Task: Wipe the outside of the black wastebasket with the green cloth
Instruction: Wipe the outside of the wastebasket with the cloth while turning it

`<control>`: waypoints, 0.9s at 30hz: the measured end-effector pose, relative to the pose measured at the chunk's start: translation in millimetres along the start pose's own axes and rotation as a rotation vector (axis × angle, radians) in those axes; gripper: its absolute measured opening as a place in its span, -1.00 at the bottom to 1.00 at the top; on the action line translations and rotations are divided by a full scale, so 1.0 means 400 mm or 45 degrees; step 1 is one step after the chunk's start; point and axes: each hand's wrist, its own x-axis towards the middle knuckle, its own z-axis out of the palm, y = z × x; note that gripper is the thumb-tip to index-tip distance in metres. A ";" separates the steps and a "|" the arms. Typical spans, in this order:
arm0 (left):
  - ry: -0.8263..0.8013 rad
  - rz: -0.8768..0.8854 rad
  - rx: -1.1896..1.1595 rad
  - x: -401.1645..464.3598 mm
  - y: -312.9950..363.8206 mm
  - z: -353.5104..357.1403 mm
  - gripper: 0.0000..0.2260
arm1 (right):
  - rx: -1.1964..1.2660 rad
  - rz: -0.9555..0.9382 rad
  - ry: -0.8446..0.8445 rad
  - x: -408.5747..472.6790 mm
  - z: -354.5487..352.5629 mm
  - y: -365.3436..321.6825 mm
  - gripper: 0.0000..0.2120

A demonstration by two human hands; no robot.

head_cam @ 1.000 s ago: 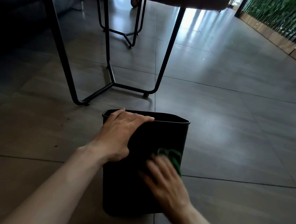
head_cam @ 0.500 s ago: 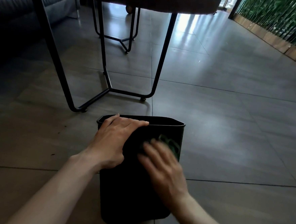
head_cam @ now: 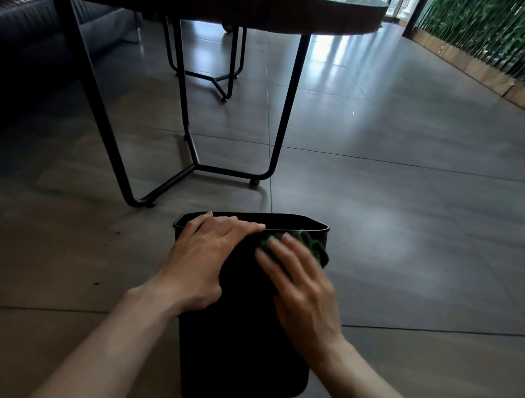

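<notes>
Wiping is under way: the right hand [head_cam: 306,290] presses the green cloth [head_cam: 309,244] flat-fingered near the rim of the black wastebasket [head_cam: 241,352] (standing on the floor), the left hand [head_cam: 202,258] lying outstretched on its rim; the lower and far sides probably remain.

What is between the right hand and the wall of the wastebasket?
The green cloth: the right hand presses it flat against the wastebasket just under the rim, as the head view shows.

One black wastebasket [head_cam: 244,346] sits on the floor [head_cam: 407,240]. One green cloth [head_cam: 309,244] lies against its wall. Two hands show: the left hand [head_cam: 202,263] and the right hand [head_cam: 304,292]. One tabletop [head_cam: 268,9] stands behind on black legs. One dark sofa [head_cam: 21,36] is at far left.
</notes>
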 end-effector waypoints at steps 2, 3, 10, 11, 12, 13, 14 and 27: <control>-0.014 0.001 0.012 0.000 0.000 -0.001 -0.10 | -0.045 -0.211 -0.075 -0.078 0.022 -0.024 -0.72; -0.020 0.006 0.014 -0.001 0.001 -0.001 -0.09 | -0.064 -0.322 -0.129 -0.127 0.031 -0.037 -0.73; -0.060 0.030 0.025 -0.005 -0.001 -0.004 -0.12 | -0.070 -0.308 -0.179 -0.125 0.002 -0.020 -0.70; -0.067 0.038 0.026 -0.005 0.000 -0.004 -0.12 | -0.030 -0.175 -0.123 -0.085 -0.005 -0.011 -0.68; -0.066 0.042 0.020 -0.006 -0.001 -0.005 -0.12 | -0.008 -0.046 -0.065 -0.045 -0.010 -0.003 -0.64; -0.062 0.042 0.012 -0.005 0.000 -0.005 -0.13 | -0.001 0.061 -0.013 -0.010 -0.013 0.001 -0.61; -0.059 0.039 0.010 -0.005 0.000 -0.005 -0.14 | -0.007 0.126 0.023 0.013 -0.012 0.003 -0.59; 0.016 0.032 0.004 0.002 -0.007 0.007 -0.12 | -0.088 -0.083 -0.086 -0.048 -0.005 -0.011 -0.66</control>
